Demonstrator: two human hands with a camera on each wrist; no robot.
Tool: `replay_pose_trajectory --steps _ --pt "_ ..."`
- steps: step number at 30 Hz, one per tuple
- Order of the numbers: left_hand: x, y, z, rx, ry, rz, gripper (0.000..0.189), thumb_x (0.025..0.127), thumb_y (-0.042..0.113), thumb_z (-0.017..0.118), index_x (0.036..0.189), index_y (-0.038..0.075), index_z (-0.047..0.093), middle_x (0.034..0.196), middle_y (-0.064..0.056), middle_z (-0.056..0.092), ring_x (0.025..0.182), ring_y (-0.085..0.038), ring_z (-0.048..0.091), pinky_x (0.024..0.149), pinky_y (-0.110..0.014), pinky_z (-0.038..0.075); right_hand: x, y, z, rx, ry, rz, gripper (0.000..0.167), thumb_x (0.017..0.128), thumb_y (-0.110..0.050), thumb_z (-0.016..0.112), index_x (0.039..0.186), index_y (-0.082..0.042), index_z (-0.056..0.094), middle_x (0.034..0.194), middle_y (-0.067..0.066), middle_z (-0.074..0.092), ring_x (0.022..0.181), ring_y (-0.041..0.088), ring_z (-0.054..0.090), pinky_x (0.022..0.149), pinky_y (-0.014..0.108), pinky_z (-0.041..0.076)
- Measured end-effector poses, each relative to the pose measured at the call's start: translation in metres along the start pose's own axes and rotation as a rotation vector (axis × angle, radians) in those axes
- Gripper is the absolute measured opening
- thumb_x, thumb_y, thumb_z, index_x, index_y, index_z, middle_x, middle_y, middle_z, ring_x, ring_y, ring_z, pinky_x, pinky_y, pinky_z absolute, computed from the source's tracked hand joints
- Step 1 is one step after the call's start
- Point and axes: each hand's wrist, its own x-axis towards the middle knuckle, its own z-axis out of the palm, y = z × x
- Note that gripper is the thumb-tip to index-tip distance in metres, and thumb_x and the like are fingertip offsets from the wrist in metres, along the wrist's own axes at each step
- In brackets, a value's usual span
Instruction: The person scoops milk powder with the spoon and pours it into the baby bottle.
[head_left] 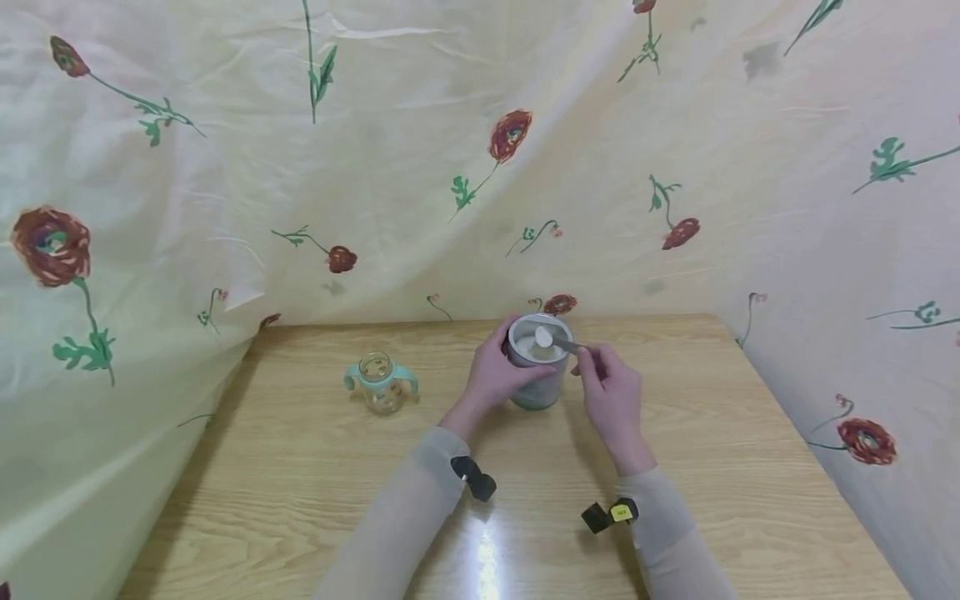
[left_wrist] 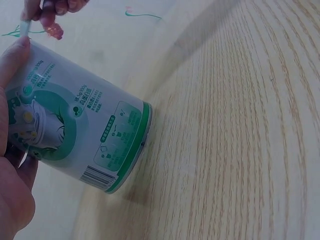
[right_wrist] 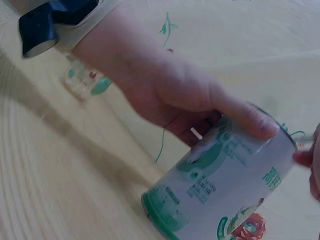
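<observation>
A white and green powder tin [head_left: 542, 390] stands at the back of the table with its top uncovered. My left hand [head_left: 498, 371] grips it from the left, thumb across the near side just under the rim. Over the tin's opening is a scoop [head_left: 564, 342], its bowl white, seemingly with powder in it. My right hand [head_left: 613, 396] pinches the scoop's handle at the tin's right side. Printed labels and a barcode show on the tin [left_wrist: 85, 115] in the left wrist view. Only a few right-hand fingers [right_wrist: 314, 157] appear at the right wrist view's edge.
Left of the tin, a clear baby bottle [head_left: 382, 393] with two mint-green handles stands uncapped. The wooden table [head_left: 300, 492] meets a flower-patterned cloth [head_left: 420, 208] at the back and both sides.
</observation>
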Motion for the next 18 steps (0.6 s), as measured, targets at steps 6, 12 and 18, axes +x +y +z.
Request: replay_pose_trajectory --steps 6,12,18 --pt "0.0002 -0.0003 0.0003 0.010 -0.003 0.013 0.094 0.073 0.037 0.102 0.154 0.027 0.054 0.142 0.012 0.063 0.133 -0.012 0.059 0.112 -0.041 0.050 -0.0004 -0.0031 0.0015 -0.011 -0.013 -0.010 0.013 0.106 -0.007 0.066 0.097 0.000 0.072 0.077 0.009 0.075 0.061 0.012 0.059 0.054 0.013 0.041" --pt "-0.0010 0.0003 0.0001 0.014 -0.008 0.010 0.096 0.074 0.037 0.102 0.155 0.026 0.052 0.144 0.011 0.062 0.135 -0.012 0.058 0.113 -0.040 0.050 -0.0021 -0.0011 0.0039 -0.031 -0.013 0.026 0.014 0.107 -0.010 0.066 0.099 0.000 0.073 0.078 0.007 0.075 0.061 0.013 0.059 0.053 0.013 0.040" --pt "-0.0015 0.0009 -0.0006 0.009 0.002 -0.003 0.100 0.073 0.037 0.102 0.157 0.023 0.051 0.147 0.007 0.062 0.137 -0.015 0.058 0.114 -0.042 0.049 -0.0018 -0.0028 0.0038 0.086 -0.049 0.228 0.025 0.111 -0.022 0.062 0.101 -0.002 0.073 0.080 0.006 0.075 0.059 0.012 0.055 0.048 0.017 0.039"
